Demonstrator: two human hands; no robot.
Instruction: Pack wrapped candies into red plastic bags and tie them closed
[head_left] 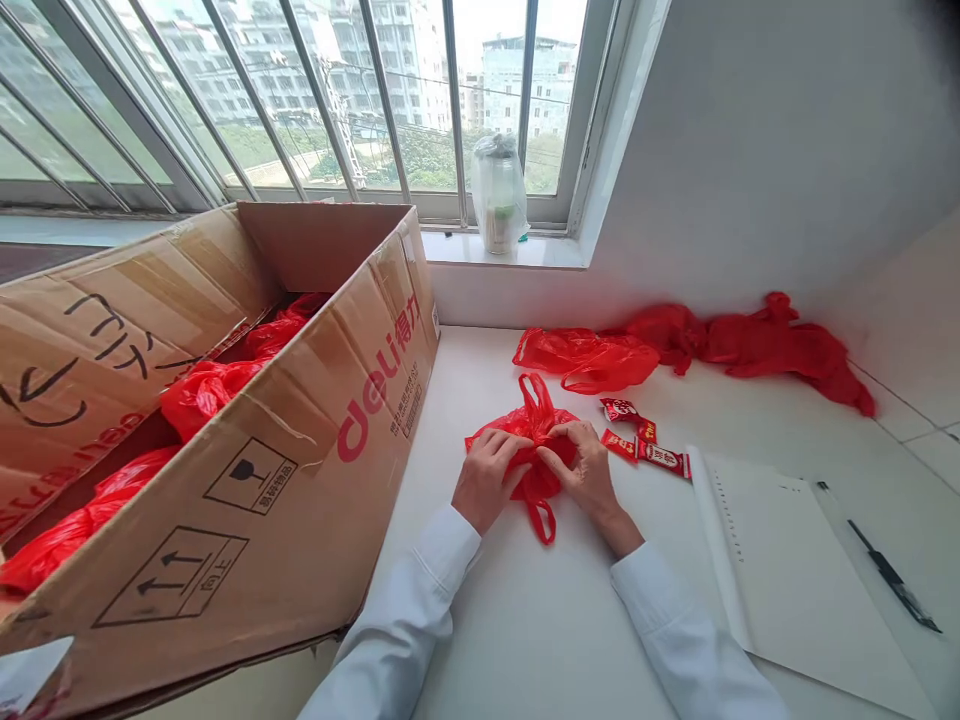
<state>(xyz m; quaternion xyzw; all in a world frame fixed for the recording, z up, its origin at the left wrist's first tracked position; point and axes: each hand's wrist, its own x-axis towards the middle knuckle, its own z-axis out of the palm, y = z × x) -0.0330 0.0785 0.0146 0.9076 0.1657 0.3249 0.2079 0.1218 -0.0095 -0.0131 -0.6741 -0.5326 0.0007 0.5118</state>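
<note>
A small red plastic bag (534, 420) lies on the white table (540, 620) in front of me. My left hand (486, 478) grips its left side and my right hand (585, 465) grips its right side, fingers pinched into the crumpled plastic. One handle loop sticks up behind my hands and another hangs down toward me. Just right of the bag lie three small red snack packets (643, 442). Both my arms wear white sleeves.
A big open cardboard box (300, 470) holding red bags (202, 385) fills the left. More red bags (712, 345) lie along the far wall. A white notebook (787, 570) with a black pen (892, 575) is at the right. A wrapped cup (497, 195) stands on the windowsill.
</note>
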